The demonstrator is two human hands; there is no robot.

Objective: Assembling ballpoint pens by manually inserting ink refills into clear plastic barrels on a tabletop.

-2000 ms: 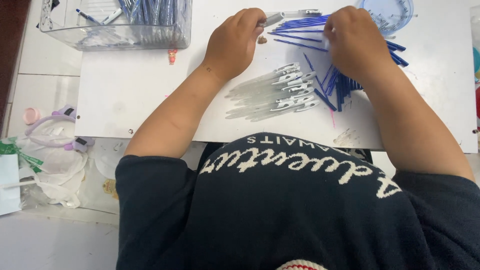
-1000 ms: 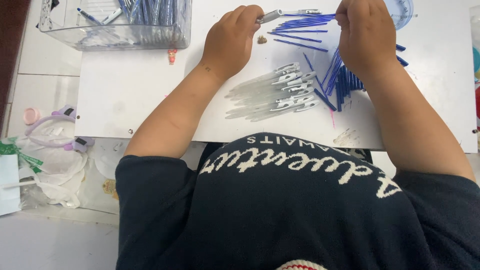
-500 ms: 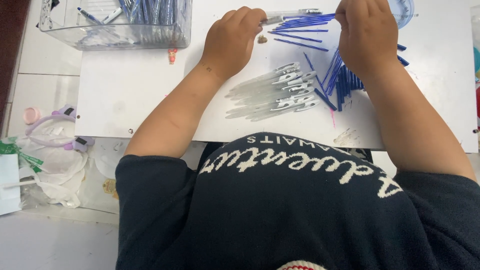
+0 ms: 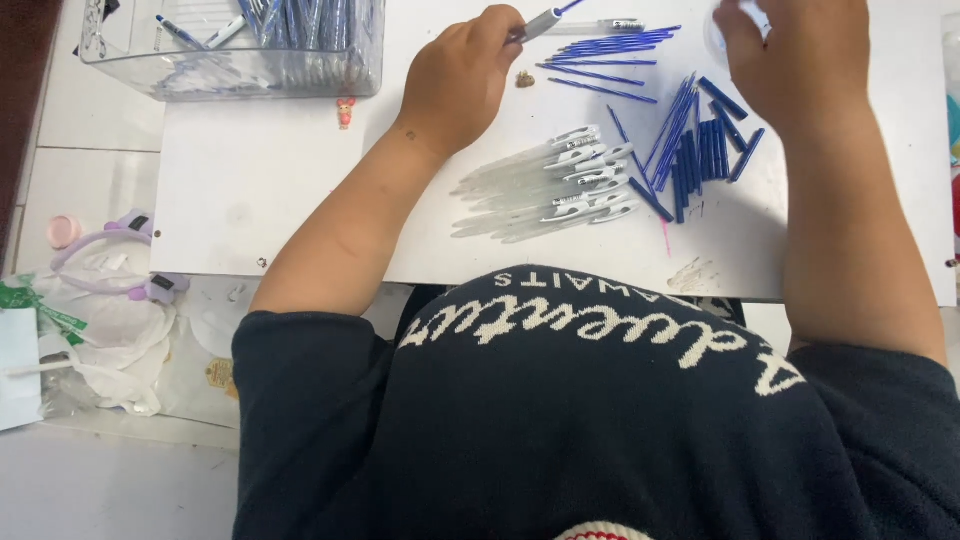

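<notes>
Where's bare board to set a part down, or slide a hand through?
Free: the white board between the clear plastic bin and the left forearm, and the right strip under the dark blue caps. Crowded: the centre, with the clear pen barrels, thin blue refills and both hands.

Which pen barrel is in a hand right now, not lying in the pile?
The grey-tipped barrel pinched in the left hand, near the table's far edge. The other clear barrels lie loose in a pile on the white table, untouched.
</notes>
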